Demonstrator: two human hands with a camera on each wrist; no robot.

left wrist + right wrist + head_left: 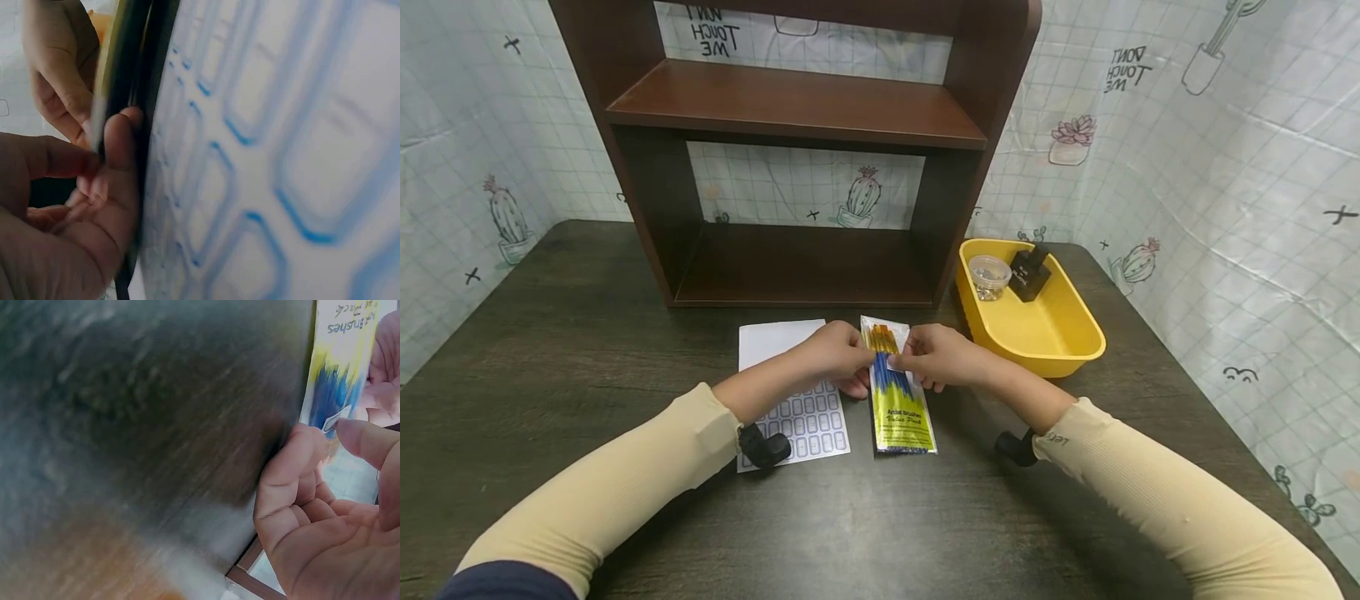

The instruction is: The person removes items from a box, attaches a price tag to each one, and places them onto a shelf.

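Note:
A clear pack of artist brushes (906,421) with blue handles and a yellow-green printed lower part lies in front of the shelf. My left hand (838,357) grips its left edge between thumb and fingers. At the pack's right side, my right hand (946,357) pinches a small white sticker label (336,419) against the blue part, the thumb on its corner. Whether the label is stuck down, I cannot tell. Under my left forearm and hand lies a white sheet of blue-outlined labels (808,423), its upper part plain.
Behind my hands stands a dark brown shelf unit (797,108). To the right, a yellow tray (1060,329) holds a clear round tub (988,275) of small pieces and a black bottle (1028,275). The dark wood-look table (880,533) carries everything.

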